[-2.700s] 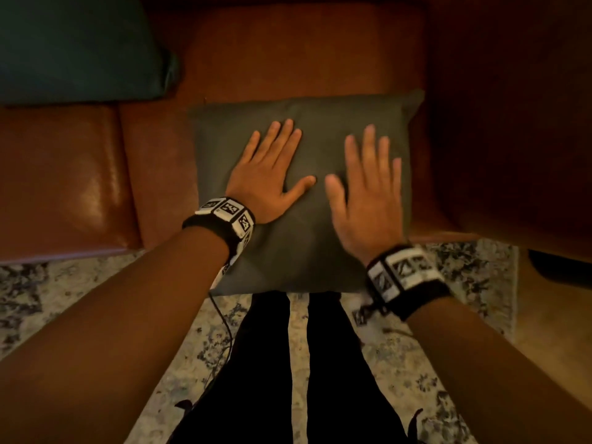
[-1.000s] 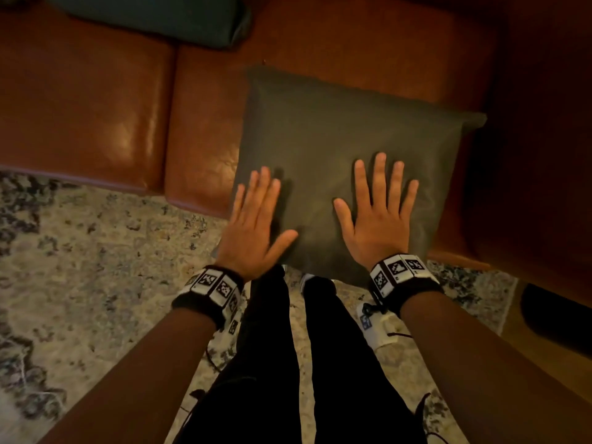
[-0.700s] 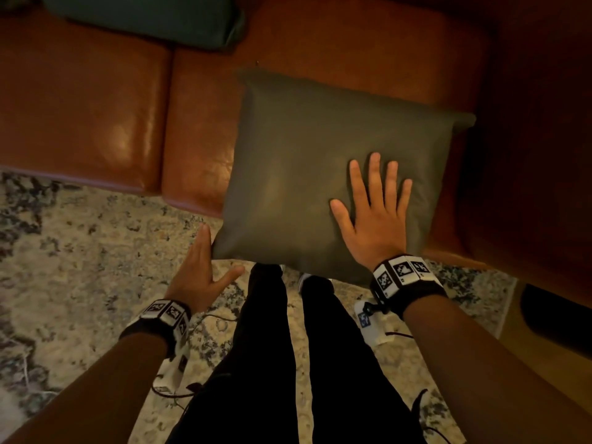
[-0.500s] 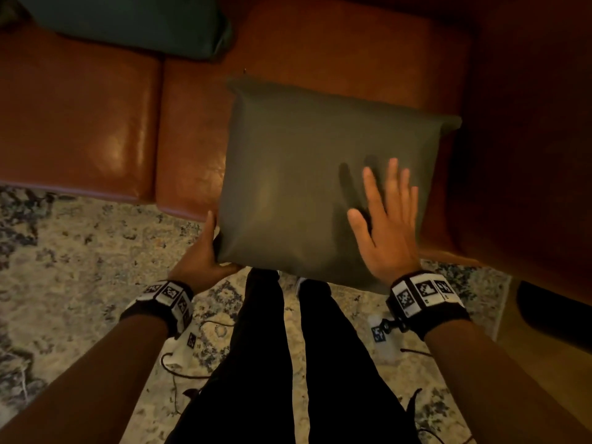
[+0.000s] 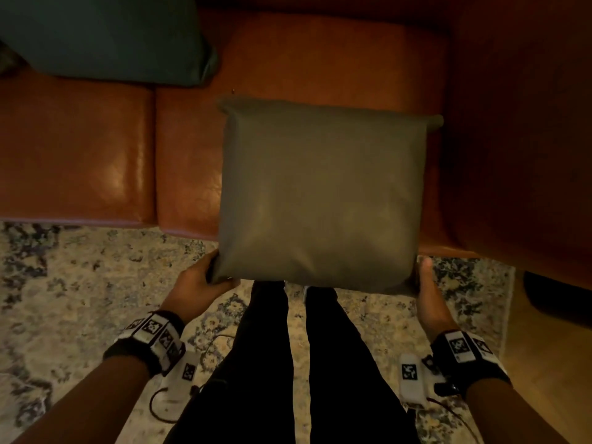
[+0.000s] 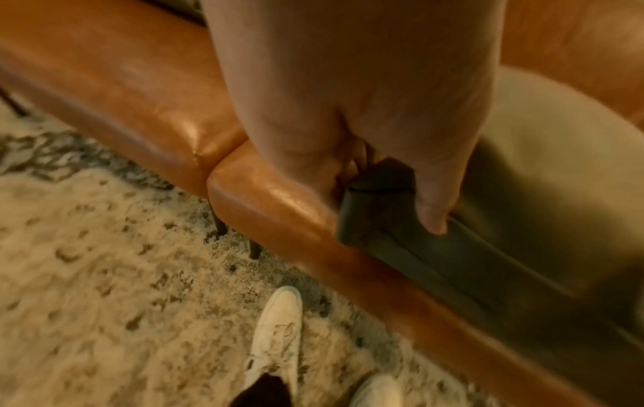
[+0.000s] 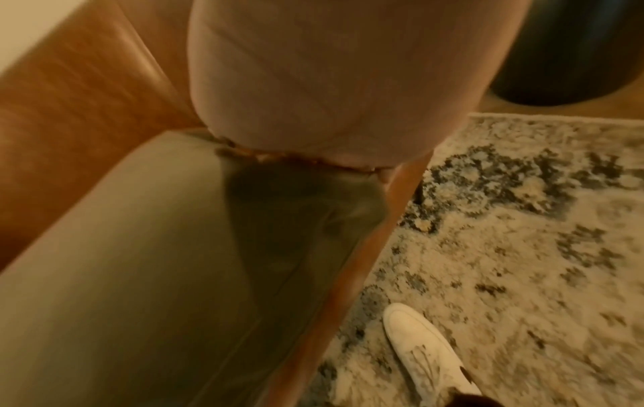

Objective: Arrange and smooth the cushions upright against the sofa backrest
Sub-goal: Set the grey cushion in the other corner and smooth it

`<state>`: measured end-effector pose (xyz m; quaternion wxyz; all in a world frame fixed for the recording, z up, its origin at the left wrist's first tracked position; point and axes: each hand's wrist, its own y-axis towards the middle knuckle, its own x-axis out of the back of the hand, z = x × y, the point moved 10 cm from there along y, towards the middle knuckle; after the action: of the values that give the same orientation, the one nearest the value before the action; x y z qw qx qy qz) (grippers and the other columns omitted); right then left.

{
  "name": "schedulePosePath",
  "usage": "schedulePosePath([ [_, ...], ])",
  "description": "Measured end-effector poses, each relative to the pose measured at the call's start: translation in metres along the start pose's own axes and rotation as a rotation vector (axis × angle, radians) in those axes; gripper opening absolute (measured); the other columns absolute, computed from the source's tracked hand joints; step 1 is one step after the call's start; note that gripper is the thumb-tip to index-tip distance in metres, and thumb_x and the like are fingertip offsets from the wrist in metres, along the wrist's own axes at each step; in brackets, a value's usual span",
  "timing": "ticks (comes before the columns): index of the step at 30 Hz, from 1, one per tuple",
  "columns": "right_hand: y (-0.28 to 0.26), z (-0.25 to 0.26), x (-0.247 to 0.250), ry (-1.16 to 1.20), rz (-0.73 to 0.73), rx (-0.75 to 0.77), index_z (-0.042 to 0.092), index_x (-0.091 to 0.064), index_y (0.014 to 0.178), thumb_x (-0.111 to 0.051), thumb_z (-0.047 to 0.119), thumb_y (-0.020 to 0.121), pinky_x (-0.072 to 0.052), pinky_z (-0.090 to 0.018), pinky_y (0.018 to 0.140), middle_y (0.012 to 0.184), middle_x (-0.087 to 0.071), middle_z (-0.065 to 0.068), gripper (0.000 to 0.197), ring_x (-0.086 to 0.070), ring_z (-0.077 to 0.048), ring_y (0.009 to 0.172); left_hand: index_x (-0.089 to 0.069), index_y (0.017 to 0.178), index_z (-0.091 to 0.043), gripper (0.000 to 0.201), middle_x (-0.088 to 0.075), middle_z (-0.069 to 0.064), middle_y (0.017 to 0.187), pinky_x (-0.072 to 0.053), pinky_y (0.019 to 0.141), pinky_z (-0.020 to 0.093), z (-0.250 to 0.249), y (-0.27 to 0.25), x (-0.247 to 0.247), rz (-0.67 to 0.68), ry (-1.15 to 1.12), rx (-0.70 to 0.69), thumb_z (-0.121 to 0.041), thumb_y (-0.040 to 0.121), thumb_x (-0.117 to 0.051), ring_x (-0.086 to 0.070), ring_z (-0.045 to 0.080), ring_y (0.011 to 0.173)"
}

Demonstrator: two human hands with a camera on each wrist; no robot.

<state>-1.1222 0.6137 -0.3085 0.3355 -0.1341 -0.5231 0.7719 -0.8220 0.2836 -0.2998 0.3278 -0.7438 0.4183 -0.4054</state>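
A grey-green cushion lies flat on the brown leather sofa seat, its near edge hanging over the seat front. My left hand grips the near left corner. In the left wrist view the left hand has its thumb on top of the cushion and its fingers beneath. My right hand holds the near right corner, thumb alongside the edge, fingers hidden under the cushion. A dark teal cushion rests at the back left of the sofa.
The sofa armrest rises close to the cushion's right side. A patterned rug covers the floor under my legs and white shoes. A dark round object stands on the wooden floor at the right.
Both hands left the cushion's top, where they lay flat. The left went to the near left corner first, then the right slid off to the near right corner.
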Motion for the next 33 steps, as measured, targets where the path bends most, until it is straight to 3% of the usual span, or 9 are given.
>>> schedulePosePath([
  [5, -0.047, 0.048, 0.032, 0.022, -0.062, 0.113, 0.044, -0.062, 0.128, -0.056, 0.085, 0.078, -0.040, -0.039, 0.106, 0.130, -0.063, 0.022, 0.065, -0.060, -0.002, 0.119, -0.071, 0.120, -0.012, 0.036, -0.078, 0.003, 0.112, -0.052, 0.106, 0.046, -0.034, -0.033, 0.035, 0.022, -0.268, 0.075, -0.013, 0.085, -0.080, -0.072, 0.025, 0.111],
  [8, -0.080, 0.096, 0.046, 0.044, -0.110, 0.245, 0.037, -0.069, 0.115, -0.066, 0.053, 0.091, -0.048, -0.031, 0.092, 0.110, -0.074, 0.025, 0.029, -0.068, 0.004, 0.102, -0.075, 0.110, -0.018, 0.021, -0.080, -0.004, 0.105, -0.059, 0.090, 0.029, -0.079, -0.056, 0.068, 0.007, -0.227, -0.034, -0.012, 0.090, -0.074, -0.074, 0.020, 0.106],
  [12, -0.100, 0.146, 0.065, 0.264, -0.167, 0.375, 0.023, -0.076, 0.111, -0.067, 0.030, 0.094, -0.053, -0.053, 0.104, 0.122, -0.075, 0.000, 0.021, -0.070, -0.021, 0.116, -0.076, 0.098, -0.018, 0.010, -0.081, -0.009, 0.095, -0.056, 0.074, 0.011, -0.156, -0.091, 0.127, -0.128, -0.274, -0.244, -0.015, 0.094, -0.068, -0.075, 0.004, 0.089],
  [17, -0.088, 0.225, 0.052, 0.643, -0.101, 0.532, 0.015, -0.065, 0.116, -0.083, 0.042, 0.076, -0.039, -0.051, 0.115, 0.140, -0.062, -0.019, 0.052, -0.055, -0.035, 0.135, -0.079, 0.110, -0.037, 0.021, -0.077, -0.012, 0.116, -0.053, 0.100, 0.028, -0.228, -0.073, 0.189, -0.282, -0.430, -0.481, -0.038, 0.093, -0.066, -0.069, 0.005, 0.112],
  [19, -0.070, 0.247, 0.039, 0.636, -0.103, 0.559, 0.023, -0.067, 0.113, -0.087, 0.048, 0.069, -0.041, -0.044, 0.111, 0.127, -0.069, -0.005, 0.054, -0.062, -0.023, 0.121, -0.066, 0.135, -0.032, 0.045, -0.063, -0.006, 0.144, -0.039, 0.118, 0.043, -0.233, -0.033, 0.186, -0.218, -0.495, -0.499, -0.053, 0.095, -0.066, -0.055, 0.013, 0.137],
  [21, -0.050, 0.263, 0.026, 0.605, -0.163, 0.554, 0.029, -0.067, 0.115, -0.086, 0.049, 0.070, -0.040, -0.034, 0.103, 0.120, -0.071, 0.008, 0.052, -0.064, -0.011, 0.114, -0.054, 0.145, -0.033, 0.052, -0.043, -0.011, 0.157, -0.027, 0.126, 0.034, -0.238, 0.003, 0.173, -0.203, -0.373, -0.496, -0.056, 0.099, -0.059, -0.040, 0.004, 0.144],
  [23, -0.028, 0.276, 0.012, 0.516, -0.165, 0.559, 0.031, -0.063, 0.133, -0.075, 0.052, 0.081, -0.036, -0.032, 0.110, 0.137, -0.066, 0.011, 0.058, -0.059, -0.009, 0.128, -0.037, 0.155, -0.033, 0.065, -0.026, -0.010, 0.163, -0.015, 0.125, 0.016, -0.248, 0.031, 0.154, -0.187, -0.146, -0.488, -0.058, 0.098, -0.056, -0.025, -0.001, 0.147],
  [27, -0.006, 0.303, -0.010, 0.350, -0.124, 0.603, 0.041, -0.050, 0.149, -0.075, 0.057, 0.086, -0.042, -0.037, 0.114, 0.154, -0.052, 0.011, 0.070, -0.050, -0.008, 0.141, -0.017, 0.161, -0.039, 0.104, -0.024, -0.010, 0.167, -0.027, 0.126, 0.048, -0.271, 0.072, 0.134, -0.116, -0.101, -0.623, -0.070, 0.079, -0.075, -0.025, 0.009, 0.155],
  [33, 0.008, 0.332, -0.023, 0.152, -0.164, 0.645, 0.047, -0.020, 0.159, -0.093, 0.046, 0.069, -0.054, -0.041, 0.106, 0.151, -0.051, 0.018, 0.116, -0.056, -0.006, 0.133, -0.009, 0.160, -0.039, 0.129, -0.037, -0.011, 0.160, -0.040, 0.120, 0.044, -0.304, 0.097, 0.130, -0.156, -0.227, -0.572, -0.061, 0.063, -0.091, -0.042, 0.005, 0.144],
])
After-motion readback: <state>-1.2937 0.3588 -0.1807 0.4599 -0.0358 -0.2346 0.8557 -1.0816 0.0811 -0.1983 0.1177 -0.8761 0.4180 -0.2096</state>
